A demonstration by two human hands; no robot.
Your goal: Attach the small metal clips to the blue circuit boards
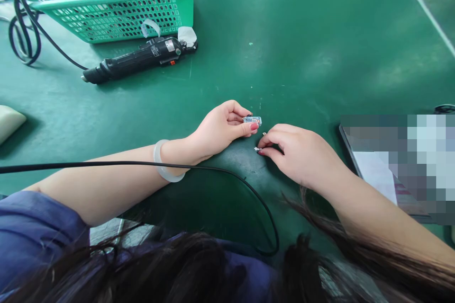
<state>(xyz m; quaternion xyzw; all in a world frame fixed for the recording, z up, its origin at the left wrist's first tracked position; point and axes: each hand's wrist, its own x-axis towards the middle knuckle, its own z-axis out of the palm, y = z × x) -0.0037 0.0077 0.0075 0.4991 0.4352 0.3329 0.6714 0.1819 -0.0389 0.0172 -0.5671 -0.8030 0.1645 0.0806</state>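
Note:
Between the thumb and fingers of my left hand (222, 125) is a small clear plastic part (252, 120) with metal and orange bits inside; its exact kind is hard to make out. My right hand (296, 151) is just to the right and slightly nearer to me, its thumb and forefinger pinching a tiny whitish piece (257, 148). A short gap separates that piece from the clear part. Both hands are just above the green table surface (302, 57).
At the back left stands a green mesh basket (117, 19) holding black cables. A black electric screwdriver (138, 59) lies before it. One black cable (227, 170) crosses my left forearm and curls toward me. A dark flat item with white paper (375, 173) lies at right.

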